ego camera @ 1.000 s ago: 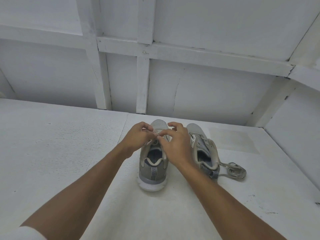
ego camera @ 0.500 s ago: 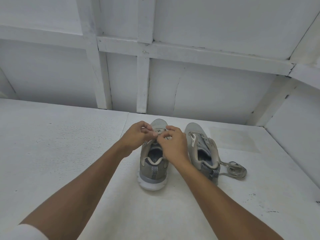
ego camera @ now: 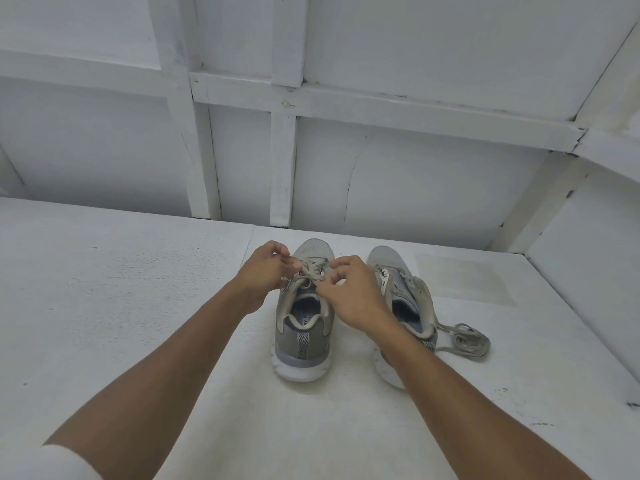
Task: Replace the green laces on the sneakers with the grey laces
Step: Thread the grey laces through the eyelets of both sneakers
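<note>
- Step in hand, my read: snugging or tying off the lace [ego camera: 313, 268] at the top eyelets of the laced sneaker [ego camera: 304, 337], which stands heel-to-camera on the white table [ego camera: 138, 306].
- L hand [ego camera: 265, 275]: just left of that sneaker's tongue, fingers curled in, thumb + forefinger pinching one strand.
- R hand [ego camera: 356, 296]: just right of the tongue, over the collar. Thumb + forefinger pinch the other strand, other fingers loosely bent.
- Lace crosses the tongue btw the two hands. Colour reads pale grey-beige in this light, so can't say for sure green vs grey.
- Second sneaker [ego camera: 415, 299]: just right of the laced sneaker, parallel, toe to the wall, partly behind the R hand. Can't tell if its eyelets are threaded.
- Loose lace bundle [ego camera: 467, 341]: further right again, beyond the second sneaker's heel, flat on the table.
- Doing it well:
  - Pull both ends evenly, outward and a bit up, so the crossings tighten w/o dragging the shoe.
  - Pinch close to the eyelets for control.
  - Check the ends match in length and the lace lies flat, no twists, before knotting.
  - Nothing pins the shoe down and it's prob. light, so an uneven tug could slide or tip it. Brace w/ a palm if it shifts.
- Progress guess: this shoe nearly done, the other likely next.
</note>
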Action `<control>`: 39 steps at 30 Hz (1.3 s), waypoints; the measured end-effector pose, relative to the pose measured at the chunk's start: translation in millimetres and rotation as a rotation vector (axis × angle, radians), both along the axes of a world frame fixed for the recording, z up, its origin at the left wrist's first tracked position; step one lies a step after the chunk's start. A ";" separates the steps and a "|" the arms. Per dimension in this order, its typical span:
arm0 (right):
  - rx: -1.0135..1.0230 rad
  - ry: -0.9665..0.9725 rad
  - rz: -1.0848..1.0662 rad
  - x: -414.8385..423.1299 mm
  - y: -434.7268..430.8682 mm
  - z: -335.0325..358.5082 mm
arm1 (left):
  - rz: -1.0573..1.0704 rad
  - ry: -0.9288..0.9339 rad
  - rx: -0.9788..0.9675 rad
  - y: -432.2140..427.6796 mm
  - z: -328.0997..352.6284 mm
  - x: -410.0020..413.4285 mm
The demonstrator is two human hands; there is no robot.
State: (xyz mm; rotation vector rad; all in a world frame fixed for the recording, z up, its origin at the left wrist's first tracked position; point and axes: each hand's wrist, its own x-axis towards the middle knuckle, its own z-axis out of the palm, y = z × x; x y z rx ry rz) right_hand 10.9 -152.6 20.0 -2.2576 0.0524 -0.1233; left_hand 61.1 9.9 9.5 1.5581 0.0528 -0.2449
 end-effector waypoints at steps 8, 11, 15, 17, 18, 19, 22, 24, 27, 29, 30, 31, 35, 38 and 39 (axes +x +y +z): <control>-0.139 -0.001 0.084 -1.9 0.8 -2.9 | 0.193 0.097 -0.057 -16.2 -3.9 1.0; -0.146 0.003 0.099 -1.7 -0.8 -3.1 | 0.229 0.134 -0.077 -19.5 -5.2 1.6; -0.175 0.034 0.104 -0.5 -1.7 -2.3 | 0.253 0.124 -0.039 -19.8 -11.0 1.8; -0.212 0.046 0.110 0.5 -3.3 -0.6 | 0.239 0.093 0.012 -15.6 -12.1 0.6; -0.213 0.051 0.116 1.0 -5.3 1.1 | 0.218 0.073 0.039 -13.8 -10.9 0.0; -0.201 0.059 0.126 1.0 -7.8 3.1 | 0.191 0.053 0.068 -12.4 -8.7 -1.6; -0.132 0.046 0.122 -1.2 -19.6 16.0 | 0.165 -0.060 0.180 -15.4 2.7 -7.4; -0.050 0.009 0.096 -3.9 -34.4 30.6 | 0.255 -0.202 0.245 -26.4 14.0 -15.6; 0.028 -0.094 0.000 -3.7 -71.8 49.9 | 0.295 -0.403 0.293 -59.0 33.9 -41.8; 0.040 -0.159 -0.070 -2.0 -102.5 55.9 | 0.227 -0.482 0.292 -85.2 40.1 -60.4; 0.031 -0.179 -0.103 -1.9 -117.5 55.4 | 0.178 -0.492 0.290 -97.3 38.4 -66.7; 0.008 -0.184 -0.133 -2.1 -132.4 52.4 | 0.124 -0.486 0.302 -108.8 34.5 -70.2; -0.215 -0.038 -0.086 -11.7 -180.8 21.5 | 0.019 -0.382 0.422 -142.9 13.7 -72.3; -0.390 0.175 0.063 -19.2 -195.8 -8.7 | 0.001 -0.272 0.432 -153.3 3.1 -70.2; -0.451 0.209 0.118 -21.4 -198.2 -18.4 | -0.004 -0.246 0.443 -154.9 -0.1 -70.1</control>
